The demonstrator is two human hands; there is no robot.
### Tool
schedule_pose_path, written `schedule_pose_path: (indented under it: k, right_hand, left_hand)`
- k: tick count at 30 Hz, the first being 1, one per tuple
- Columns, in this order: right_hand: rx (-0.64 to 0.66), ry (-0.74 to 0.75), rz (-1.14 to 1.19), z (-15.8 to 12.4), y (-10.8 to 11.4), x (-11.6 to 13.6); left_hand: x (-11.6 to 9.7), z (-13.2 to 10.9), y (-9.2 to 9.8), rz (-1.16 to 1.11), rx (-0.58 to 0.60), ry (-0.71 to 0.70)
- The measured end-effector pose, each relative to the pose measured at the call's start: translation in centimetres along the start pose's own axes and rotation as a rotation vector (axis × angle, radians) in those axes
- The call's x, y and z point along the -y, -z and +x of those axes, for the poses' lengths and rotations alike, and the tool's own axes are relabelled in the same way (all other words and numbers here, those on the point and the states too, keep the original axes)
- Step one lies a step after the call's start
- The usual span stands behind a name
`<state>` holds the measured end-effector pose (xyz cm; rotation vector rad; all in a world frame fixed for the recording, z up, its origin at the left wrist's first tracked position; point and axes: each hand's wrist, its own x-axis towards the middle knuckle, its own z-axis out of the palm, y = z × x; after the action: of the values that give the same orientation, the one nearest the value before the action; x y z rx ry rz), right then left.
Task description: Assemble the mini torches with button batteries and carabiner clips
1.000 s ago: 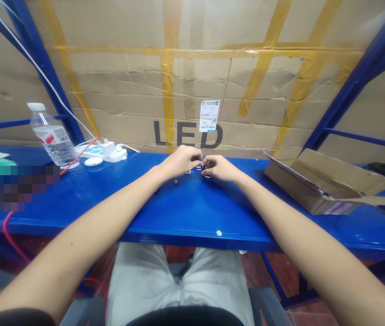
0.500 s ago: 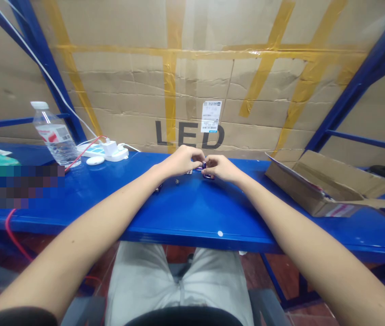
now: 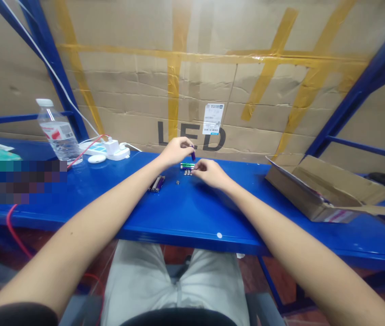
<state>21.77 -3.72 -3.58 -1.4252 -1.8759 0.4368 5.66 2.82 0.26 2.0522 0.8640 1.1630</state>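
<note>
My left hand (image 3: 176,152) is raised just above the far part of the table and pinches a small purple tube (image 3: 193,154), which hangs steeply tilted from the fingertips. Lower and to the right, my right hand (image 3: 211,173) has thumb and fingers pressed together; what they hold, if anything, is too small to make out. By its fingertips lies a green tube (image 3: 186,166), with several small silvery pieces (image 3: 187,172) in front of it. One more small metal piece (image 3: 178,182) lies apart. Several dark and purple tubes (image 3: 157,184) lie side by side beyond my left forearm.
An open cardboard box (image 3: 315,199) stands on the blue table (image 3: 192,213) at the right. At the left are a water bottle (image 3: 58,133), a white power strip (image 3: 119,153) with cables, and a white round disc (image 3: 96,159). A large carton (image 3: 127,99) rises behind.
My hands have moved apart: the left up and leftward with the purple tube, the right slightly down. The green tube and the tubes by my left forearm now show more fully.
</note>
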Motion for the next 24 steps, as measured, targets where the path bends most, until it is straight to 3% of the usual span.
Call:
schedule_pose_path:
  k: [6, 11, 14, 19, 24]
  right_hand:
    - [0.155, 0.24, -0.276, -0.2, -3.5, 2.3]
    - [0.241, 0.272, -0.281, -0.1, -3.0, 1.8]
    - [0.153, 0.211, -0.135, 0.0, -1.1, 0.7]
    - [-0.21, 0.102, 0.111, 0.8, 2.3, -1.2]
    - [-0.226, 0.109, 0.239, 1.3, 3.0, -2.1]
  left_hand:
    - [0.8, 0.2, 0.6, -0.226, -0.064, 0.167]
    - [1.5, -0.1, 0.7, -0.313, 0.037, 0.168]
    - [2.0, 0.0, 0.8, -0.252, 0.091, 0.112]
    - [2.1, 0.1, 0.1, -0.004, 0.14, 0.029]
    - [1.7, -0.3, -1.1, 0.037, 0.203, -0.076]
